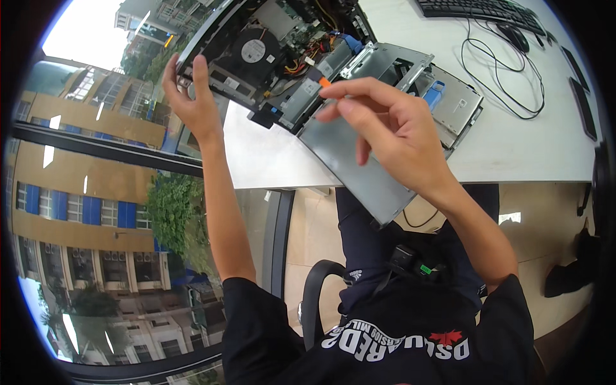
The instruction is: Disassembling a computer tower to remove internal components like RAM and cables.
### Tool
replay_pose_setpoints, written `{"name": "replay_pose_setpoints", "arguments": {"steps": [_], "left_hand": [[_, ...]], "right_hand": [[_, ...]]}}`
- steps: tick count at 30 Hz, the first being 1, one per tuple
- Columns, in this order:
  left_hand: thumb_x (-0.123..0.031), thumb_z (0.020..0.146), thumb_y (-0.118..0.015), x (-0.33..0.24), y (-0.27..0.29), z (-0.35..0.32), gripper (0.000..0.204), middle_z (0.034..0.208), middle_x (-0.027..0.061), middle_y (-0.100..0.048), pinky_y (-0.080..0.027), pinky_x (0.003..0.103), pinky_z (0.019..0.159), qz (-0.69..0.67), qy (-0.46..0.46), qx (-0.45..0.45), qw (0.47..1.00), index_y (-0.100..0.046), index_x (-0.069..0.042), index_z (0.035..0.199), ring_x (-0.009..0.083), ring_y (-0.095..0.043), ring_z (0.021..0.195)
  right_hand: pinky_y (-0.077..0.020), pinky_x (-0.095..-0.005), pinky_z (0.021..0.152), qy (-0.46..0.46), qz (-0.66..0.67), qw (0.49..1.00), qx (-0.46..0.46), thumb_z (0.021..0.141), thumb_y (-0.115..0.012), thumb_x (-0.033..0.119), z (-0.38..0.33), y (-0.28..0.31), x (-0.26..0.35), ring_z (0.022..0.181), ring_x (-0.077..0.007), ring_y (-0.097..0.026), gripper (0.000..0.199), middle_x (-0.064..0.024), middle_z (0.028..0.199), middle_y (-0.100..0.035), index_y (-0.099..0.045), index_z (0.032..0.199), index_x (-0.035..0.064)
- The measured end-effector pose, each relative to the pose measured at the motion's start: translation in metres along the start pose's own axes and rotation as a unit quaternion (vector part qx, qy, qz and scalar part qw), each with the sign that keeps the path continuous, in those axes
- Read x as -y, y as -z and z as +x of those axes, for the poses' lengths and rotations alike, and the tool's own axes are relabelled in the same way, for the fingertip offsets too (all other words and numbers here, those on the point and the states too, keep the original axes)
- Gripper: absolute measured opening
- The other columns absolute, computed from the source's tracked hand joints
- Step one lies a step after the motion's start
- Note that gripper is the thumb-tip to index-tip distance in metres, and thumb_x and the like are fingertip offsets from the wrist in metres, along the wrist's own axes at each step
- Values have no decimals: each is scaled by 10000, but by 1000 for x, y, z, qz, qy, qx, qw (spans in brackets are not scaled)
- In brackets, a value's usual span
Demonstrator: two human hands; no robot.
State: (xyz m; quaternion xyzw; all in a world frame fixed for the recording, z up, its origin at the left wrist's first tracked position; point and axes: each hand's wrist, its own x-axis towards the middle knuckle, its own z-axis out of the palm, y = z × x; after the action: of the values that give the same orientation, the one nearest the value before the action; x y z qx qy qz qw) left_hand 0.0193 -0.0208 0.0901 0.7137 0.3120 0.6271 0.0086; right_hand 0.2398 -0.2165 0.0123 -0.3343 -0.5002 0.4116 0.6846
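Note:
An opened desktop computer case lies tilted on the white table, its fan, boards and coloured wires showing. My left hand is at the case's left edge, thumb and fingers apart, with nothing seen in its grasp. Over the grey metal drive cage, my right hand has curled fingers, the index fingertip against a short orange cable with a black connector. The exact grip on that cable is partly hidden. Below the right hand, a flat grey metal panel reaches past the table's front edge.
A metal bracket part with a blue latch lies right of the case. Farther right are a black keyboard, a mouse and a looped black cable. The white table ends before my lap; a window frame stands left.

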Motion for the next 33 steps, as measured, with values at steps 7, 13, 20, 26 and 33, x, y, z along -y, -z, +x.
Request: {"name": "replay_pose_setpoints", "arguments": {"steps": [7,13,20,26,33], "left_hand": [[-298,1018,-695,32,-16,4,360,1291,75,-592,-510,307,1001,-110,39,-37,993,-600,-70,1280,175,-587,1175],[-366,1025,-679,58,-27,10,412,1182,61,-588,-439,284,963,-136,39,-62,988,-596,-26,1242,148,-558,1067],[-409,1026,-657,81,-33,12,481,1168,97,-595,-526,287,891,-115,34,-80,990,-527,-32,1296,166,-590,1058],[-402,1034,-651,86,-38,16,451,1179,82,-577,-438,308,966,-159,26,-77,984,-571,-7,1237,157,-556,1054],[-479,990,-683,96,-36,15,782,1257,167,-588,-492,301,943,-140,57,-68,986,-381,73,1454,195,-582,1121]], "right_hand": [[-601,-265,652,8,153,987,53,1000,-356,171,24,29,5,840,-206,-765,511,-209,1393,-638,-540,1435,-25],[-619,-250,653,-16,133,989,65,974,-669,294,50,23,-26,875,-188,-770,496,-165,1273,-714,-603,1359,-12],[-592,-242,602,-42,20,999,17,951,-723,229,88,-18,-91,667,-99,-693,272,-76,889,-762,-774,1131,32],[-627,-272,675,3,-6,1000,-9,968,-690,176,119,-44,-120,762,-132,-721,271,-91,1018,-765,-731,1171,1],[-606,-279,580,36,43,996,-74,892,-700,60,146,-78,-152,644,-177,-738,169,-148,837,-754,-720,956,-96]]}}
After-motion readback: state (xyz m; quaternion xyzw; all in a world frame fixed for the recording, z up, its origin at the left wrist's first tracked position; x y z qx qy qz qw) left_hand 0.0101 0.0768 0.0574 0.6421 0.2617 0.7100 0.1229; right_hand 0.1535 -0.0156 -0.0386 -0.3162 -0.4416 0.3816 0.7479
